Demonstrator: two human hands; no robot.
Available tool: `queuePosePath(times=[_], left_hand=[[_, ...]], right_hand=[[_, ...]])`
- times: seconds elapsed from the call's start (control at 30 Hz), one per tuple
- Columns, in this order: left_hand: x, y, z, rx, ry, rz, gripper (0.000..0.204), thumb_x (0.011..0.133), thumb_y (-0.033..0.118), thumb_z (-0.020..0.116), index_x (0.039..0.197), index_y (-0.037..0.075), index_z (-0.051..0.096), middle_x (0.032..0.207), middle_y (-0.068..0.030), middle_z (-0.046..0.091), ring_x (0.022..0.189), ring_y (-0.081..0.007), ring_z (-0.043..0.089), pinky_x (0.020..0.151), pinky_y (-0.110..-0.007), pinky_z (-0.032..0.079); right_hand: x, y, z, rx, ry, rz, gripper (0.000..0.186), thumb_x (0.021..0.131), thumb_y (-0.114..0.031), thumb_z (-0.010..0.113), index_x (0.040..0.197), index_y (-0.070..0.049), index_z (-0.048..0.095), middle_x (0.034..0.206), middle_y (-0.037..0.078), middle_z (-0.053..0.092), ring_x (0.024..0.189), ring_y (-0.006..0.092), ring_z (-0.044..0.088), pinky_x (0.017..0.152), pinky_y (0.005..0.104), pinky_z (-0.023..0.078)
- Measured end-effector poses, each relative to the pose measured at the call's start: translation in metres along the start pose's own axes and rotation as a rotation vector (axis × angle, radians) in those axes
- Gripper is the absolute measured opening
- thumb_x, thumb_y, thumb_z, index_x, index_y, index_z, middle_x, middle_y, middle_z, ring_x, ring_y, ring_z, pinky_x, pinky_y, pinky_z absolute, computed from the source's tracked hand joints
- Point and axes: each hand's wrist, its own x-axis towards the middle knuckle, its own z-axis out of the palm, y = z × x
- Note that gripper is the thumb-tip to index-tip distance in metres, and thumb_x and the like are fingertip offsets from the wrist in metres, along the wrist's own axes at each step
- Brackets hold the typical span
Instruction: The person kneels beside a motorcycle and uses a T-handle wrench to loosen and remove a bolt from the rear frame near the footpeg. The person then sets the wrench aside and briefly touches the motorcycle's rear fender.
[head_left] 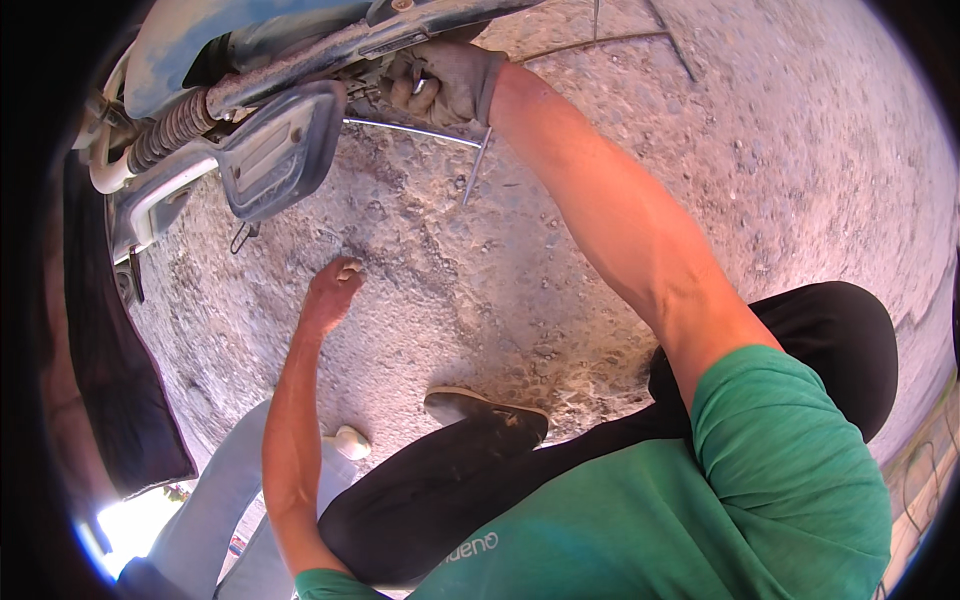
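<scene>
At the underside of the motorcycle (275,95), my right hand (440,82) in a dirty grey glove has its fingers curled against the frame's lower part. A small shiny metal bit shows at those fingers, but what they grip is hidden. Just below that hand, a silver T-handle wrench (410,128) reaches from beside the black footrest guard (285,150) to its crossbar. My bare left hand (335,285) is held above the ground, below the guard, with its fingers curled closed. Whether anything small is in them cannot be made out.
A second T-shaped metal rod (600,40) lies on the rough, stony ground (800,150) at the top. A rusty coil spring (170,140) sits on the motorcycle's left part. Another person's light-blue trouser leg (230,480) and pale shoe (350,442) are at the lower left.
</scene>
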Motion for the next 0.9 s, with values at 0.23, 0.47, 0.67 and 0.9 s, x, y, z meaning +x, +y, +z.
queuePosePath(times=[0.23,0.47,0.67,0.9], left_hand=[[0.005,0.006,0.0,0.018,-0.017,-0.005,0.032,0.092,0.018,0.062,0.118,-0.002,0.062,0.097,-0.0109,0.069,0.085,-0.0169,0.065,0.081,-0.032,0.051],[0.003,0.018,-0.001,0.002,-0.023,-0.033,0.038,0.09,0.026,0.067,0.119,0.001,0.065,0.105,-0.0159,0.072,0.097,-0.0253,0.068,0.089,-0.036,0.051],[-0.002,0.003,-0.001,0.044,-0.008,-0.042,0.036,0.091,0.024,0.067,0.118,0.0,0.065,0.102,-0.0151,0.072,0.093,-0.0235,0.068,0.085,-0.035,0.051],[0.001,-0.004,0.0,0.022,-0.016,-0.026,0.036,0.093,0.02,0.064,0.12,-0.003,0.062,0.1,-0.0127,0.07,0.087,-0.0187,0.066,0.082,-0.032,0.052]], right_hand=[[-0.011,0.053,0.006,-0.931,0.29,-0.043,0.029,0.088,-0.009,0.057,0.115,0.0,0.062,0.079,0.009,0.065,0.062,0.0155,0.064,0.048,0.0248,0.048],[-0.003,0.114,0.012,-0.613,0.354,-0.403,0.044,0.091,-0.002,0.051,0.135,-0.001,0.053,0.082,0.01,0.065,0.063,0.018,0.064,0.058,0.0321,0.054],[0.005,0.127,0.01,-0.837,0.496,-0.489,0.052,0.087,-0.009,0.054,0.139,-0.005,0.051,0.091,0.016,0.069,0.075,0.0242,0.069,0.065,0.037,0.06],[0.01,0.128,0.015,-0.629,0.362,-0.423,0.053,0.087,-0.011,0.054,0.14,-0.003,0.049,0.092,0.018,0.07,0.078,0.0257,0.07,0.068,0.0383,0.059]])
